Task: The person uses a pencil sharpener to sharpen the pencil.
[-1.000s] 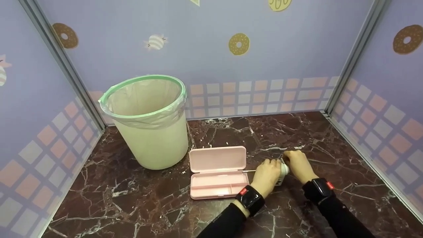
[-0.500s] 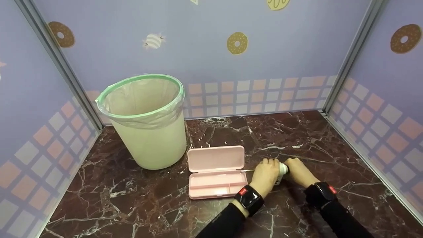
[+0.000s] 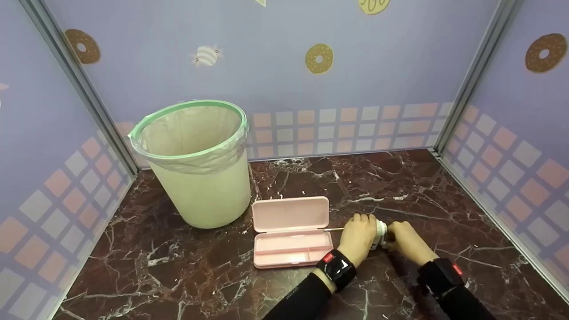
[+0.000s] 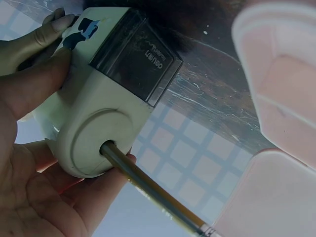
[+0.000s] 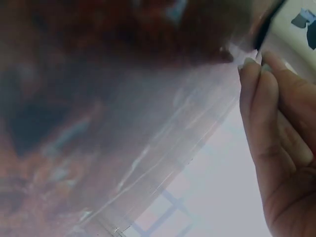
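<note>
A white pencil sharpener [image 4: 81, 98] with a dark clear shavings drawer [image 4: 140, 61] lies in the grip of my left hand [image 3: 358, 236], thumb on one side and fingers round the other. A pencil [image 4: 153, 188] sticks out of the sharpener's round hole; in the head view it points left toward the pink pencil case. At the sharpener's right end, my right hand [image 3: 405, 242] pinches the dark crank [image 5: 266, 27] between thumb and fingertips. In the head view that hand mostly hides the crank.
The open pink pencil case [image 3: 291, 215] lies left of my left hand, its divided tray facing up. Behind it at left stands a pale bin [image 3: 209, 191] with a green rim and a plastic liner. White bits dot the dark marble table [image 3: 178, 266]; patterned walls surround it.
My right hand has gone round at the sharpener's end, from up beside its top to lower and nearer the front. The left hand, sharpener and pencil stay nearly in place.
</note>
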{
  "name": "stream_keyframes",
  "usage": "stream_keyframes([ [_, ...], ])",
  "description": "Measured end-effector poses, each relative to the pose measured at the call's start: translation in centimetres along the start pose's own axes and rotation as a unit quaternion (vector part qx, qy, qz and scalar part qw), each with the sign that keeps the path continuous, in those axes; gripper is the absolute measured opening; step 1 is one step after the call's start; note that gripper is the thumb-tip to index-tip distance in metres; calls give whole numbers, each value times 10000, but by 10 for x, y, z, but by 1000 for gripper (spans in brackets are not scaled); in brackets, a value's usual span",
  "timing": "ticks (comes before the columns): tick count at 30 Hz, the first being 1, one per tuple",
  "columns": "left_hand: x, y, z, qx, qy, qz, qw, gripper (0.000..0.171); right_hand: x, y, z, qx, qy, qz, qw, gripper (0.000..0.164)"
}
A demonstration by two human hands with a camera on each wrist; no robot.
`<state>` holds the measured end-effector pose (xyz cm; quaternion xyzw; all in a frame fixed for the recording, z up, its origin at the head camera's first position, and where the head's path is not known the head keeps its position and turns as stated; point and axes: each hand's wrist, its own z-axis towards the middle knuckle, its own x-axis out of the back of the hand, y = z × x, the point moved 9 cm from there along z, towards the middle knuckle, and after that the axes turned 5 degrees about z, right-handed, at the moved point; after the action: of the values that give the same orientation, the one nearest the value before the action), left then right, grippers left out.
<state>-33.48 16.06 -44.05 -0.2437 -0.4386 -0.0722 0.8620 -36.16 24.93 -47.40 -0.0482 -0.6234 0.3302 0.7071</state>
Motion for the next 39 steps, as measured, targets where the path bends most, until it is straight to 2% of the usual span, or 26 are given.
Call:
stream_keyframes([
  [5,0,1,1,72,-97,-60,9999,31,5,-5,-7,212,138,-7,9997,23],
  [10,3,1,2,162,-6,-6,9999,30,10,-11,-14,398,260,39,9989,24],
  [18,3,1,3,287,-10,52,9996,34,17,-21,-23,339,171,118,9992,29],
  [23,1,0,4,341,-118,37,9993,35,25,-28,-27,311,184,190,9992,25],
  [27,2,-2,3,384,-64,42,9992,33,30,-33,-29,381,275,225,9986,23],
  [32,2,-1,5,396,-77,0,9992,34,39,-36,-33,472,585,253,9968,22],
  [39,0,2,6,317,-306,-85,9990,32,57,-43,-35,698,1502,49,9862,19],
])
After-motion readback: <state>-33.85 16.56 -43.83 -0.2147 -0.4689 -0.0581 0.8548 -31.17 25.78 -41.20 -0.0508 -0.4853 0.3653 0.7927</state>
